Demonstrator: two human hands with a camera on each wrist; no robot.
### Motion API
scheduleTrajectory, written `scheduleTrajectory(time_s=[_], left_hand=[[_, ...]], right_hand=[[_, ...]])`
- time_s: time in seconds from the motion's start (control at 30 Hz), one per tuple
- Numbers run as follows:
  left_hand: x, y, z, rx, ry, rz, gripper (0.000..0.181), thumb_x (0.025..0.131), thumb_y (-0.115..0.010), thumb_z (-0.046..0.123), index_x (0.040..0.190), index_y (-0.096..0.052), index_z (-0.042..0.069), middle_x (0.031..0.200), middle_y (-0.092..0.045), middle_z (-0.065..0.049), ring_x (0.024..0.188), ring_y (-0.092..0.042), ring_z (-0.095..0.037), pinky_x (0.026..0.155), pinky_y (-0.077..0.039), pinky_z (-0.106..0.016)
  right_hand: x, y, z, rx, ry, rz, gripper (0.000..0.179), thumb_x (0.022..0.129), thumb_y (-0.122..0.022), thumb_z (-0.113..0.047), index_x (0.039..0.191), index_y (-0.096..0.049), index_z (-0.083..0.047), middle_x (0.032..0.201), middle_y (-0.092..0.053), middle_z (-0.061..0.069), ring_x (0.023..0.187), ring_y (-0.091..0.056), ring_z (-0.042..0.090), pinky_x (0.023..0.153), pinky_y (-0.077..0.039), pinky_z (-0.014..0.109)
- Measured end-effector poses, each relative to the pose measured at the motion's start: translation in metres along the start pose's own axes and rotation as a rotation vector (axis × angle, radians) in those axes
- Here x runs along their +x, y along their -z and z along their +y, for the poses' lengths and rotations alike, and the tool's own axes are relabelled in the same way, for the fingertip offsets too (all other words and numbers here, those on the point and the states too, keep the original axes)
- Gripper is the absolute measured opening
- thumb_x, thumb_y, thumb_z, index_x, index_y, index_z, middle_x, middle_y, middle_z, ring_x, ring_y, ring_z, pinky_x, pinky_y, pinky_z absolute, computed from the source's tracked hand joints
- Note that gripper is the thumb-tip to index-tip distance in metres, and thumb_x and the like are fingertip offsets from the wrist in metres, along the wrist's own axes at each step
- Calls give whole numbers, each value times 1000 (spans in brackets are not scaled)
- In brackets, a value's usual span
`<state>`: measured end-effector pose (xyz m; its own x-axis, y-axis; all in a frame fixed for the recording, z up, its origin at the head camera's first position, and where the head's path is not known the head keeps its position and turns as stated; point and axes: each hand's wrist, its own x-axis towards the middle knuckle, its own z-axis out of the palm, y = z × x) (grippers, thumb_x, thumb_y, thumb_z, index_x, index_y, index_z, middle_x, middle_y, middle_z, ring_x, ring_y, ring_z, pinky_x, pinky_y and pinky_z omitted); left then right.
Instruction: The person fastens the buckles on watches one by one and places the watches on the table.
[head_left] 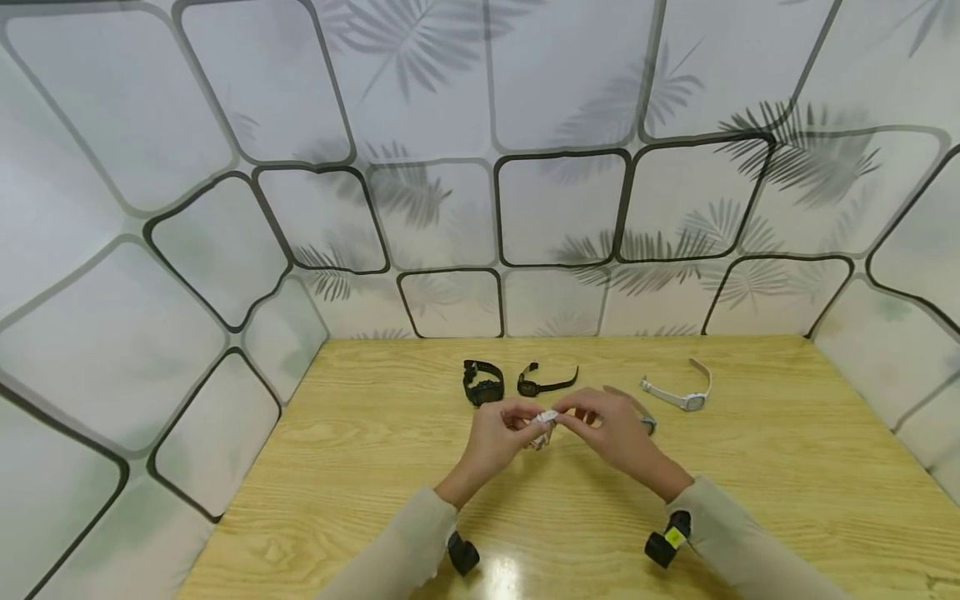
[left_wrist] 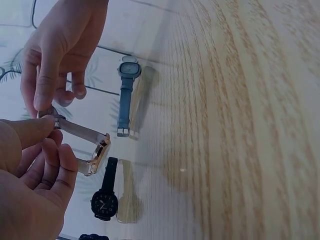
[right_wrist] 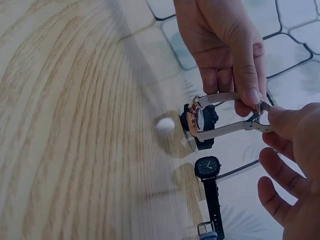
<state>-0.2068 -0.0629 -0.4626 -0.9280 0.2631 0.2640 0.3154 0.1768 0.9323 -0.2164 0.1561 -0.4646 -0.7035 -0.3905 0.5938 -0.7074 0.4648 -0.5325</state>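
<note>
A wristwatch [head_left: 548,415] with a pale strap and a rose-gold case is held in the air between both hands, above the table. My left hand [head_left: 495,437] pinches one part of the strap near its ends. From the other side, the thumb and fingers of my right hand [head_left: 618,433] pinch the strap close by. In the right wrist view the watch strap [right_wrist: 220,131] forms a loop, its ends meeting at the buckle between the fingertips, with the case at the far end. Fingers partly hide the buckle.
Beyond the hands on the wooden table [head_left: 360,467] lie a chunky black watch [head_left: 486,392], a slim black watch [head_left: 529,387] and a white watch [head_left: 693,402]. A blue-grey watch [left_wrist: 125,100] lies partly behind the right hand. Patterned fabric walls [head_left: 562,208] enclose the table's back and sides.
</note>
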Motion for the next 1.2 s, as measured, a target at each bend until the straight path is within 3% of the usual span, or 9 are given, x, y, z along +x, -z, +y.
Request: scheduleTrajectory(time_s=[0.17,0.4,0.53,0.67,0.9,0.97,1.2], left_hand=[[0,0,-2,5,-10,-12,12,90,-80,7,102,-80,5,90,-77,-11,70,-72,-31,58,-56,-21],[-1,2,-2,8,14,-15,14,91,-80,10,104,-79,5,91,-78,-9,73,-72,-35,61,-61,-33],[-1,2,-2,33,44,-9,14,91,-81,11,104,-80,6,91,-78,-7,72,-72,-29,59,-60,-30],[-1,3,-1,65,51,-9,13,91,-81,14,103,-81,9,89,-78,-5,71,-71,-25,57,-56,-23],[-2,3,-1,68,24,-30,10,92,-80,14,100,-81,8,88,-78,-7,71,-72,-30,59,-57,-24],[-2,3,0,68,24,-29,10,92,-80,14,101,-81,9,89,-78,-7,71,-72,-30,59,-56,-23],[-2,3,0,30,46,-18,12,92,-80,12,103,-80,6,93,-78,-11,78,-72,-40,59,-55,-19]], right_hand=[[1,-2,-1,-9,23,-27,16,91,-80,-12,104,-79,-21,100,-72,-10,72,-57,1,61,-52,25],[-2,-3,-1,56,-91,-23,16,92,-79,-13,108,-79,-16,100,-73,-9,75,-63,4,61,-56,27],[-2,-3,-1,71,-114,-28,15,94,-77,-15,107,-78,-22,100,-72,-11,77,-63,4,63,-56,27],[-2,-2,-2,76,-98,-25,15,93,-78,-13,106,-78,-22,99,-72,-11,76,-62,3,62,-55,26],[2,-5,-4,23,-6,-44,15,91,-80,-10,102,-78,-19,96,-71,-9,72,-56,2,60,-53,25],[2,-5,-4,26,-19,-46,14,91,-80,-11,102,-78,-20,96,-71,-10,72,-57,2,60,-53,25],[-5,-6,-1,156,-180,-58,14,96,-75,-19,110,-77,-23,102,-73,-10,76,-66,9,65,-58,30]])
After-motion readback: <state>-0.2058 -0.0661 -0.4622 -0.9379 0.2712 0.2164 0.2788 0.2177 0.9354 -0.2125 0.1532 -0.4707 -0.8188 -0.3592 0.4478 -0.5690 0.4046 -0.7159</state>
